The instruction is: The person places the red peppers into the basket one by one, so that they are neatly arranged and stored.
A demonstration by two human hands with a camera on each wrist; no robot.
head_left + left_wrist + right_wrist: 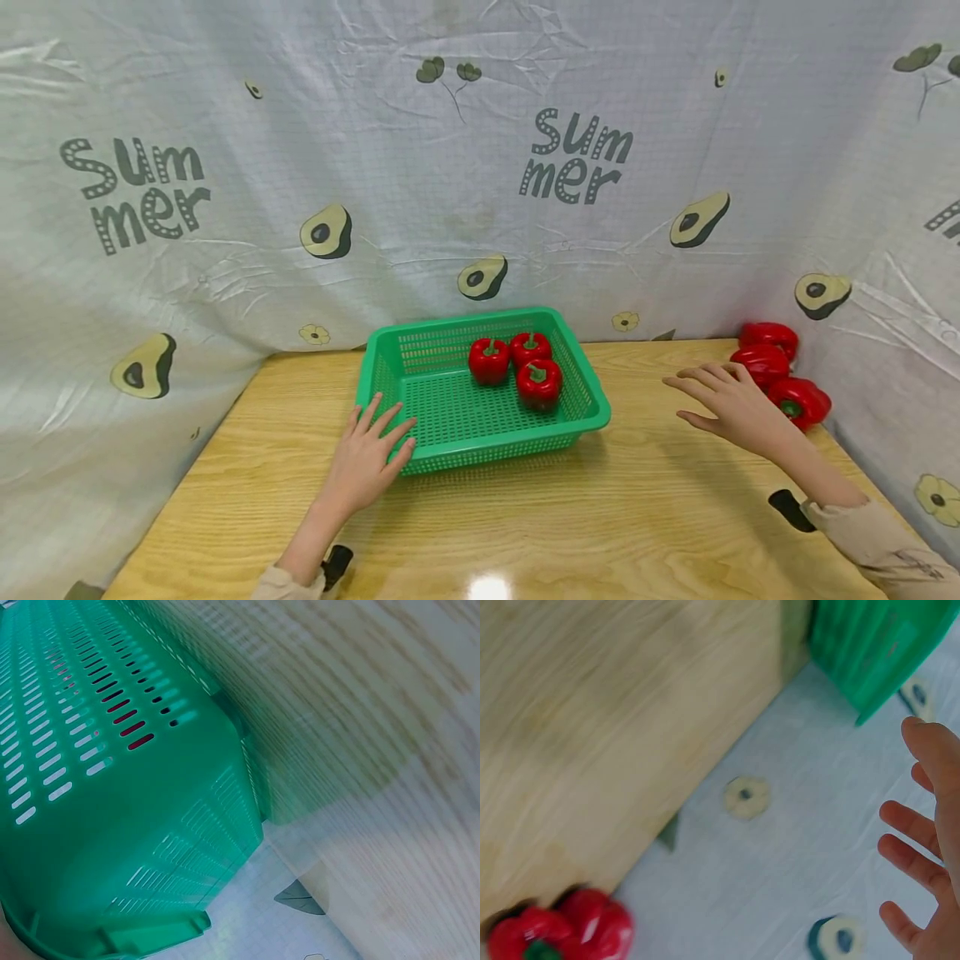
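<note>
A green plastic basket (498,442) with slotted walls stands on the table, three red bell peppers (540,385) in its right half. At its front left corner is my left hand (365,462), fingers spread over the rim and holding nothing. In the left wrist view the basket's slotted wall (97,795) fills the left side. My right hand (738,408) hovers over the table right of the basket, fingers extended and nothing in them. Beside it, three more red bell peppers (801,402) lie along the right edge; two show in the right wrist view, low at left (596,926).
The wooden table (480,525) meets a pale fabric backdrop (405,150) printed with avocados and lettering at the back and both sides. A dark wrist strap piece (791,510) shows by the right sleeve.
</note>
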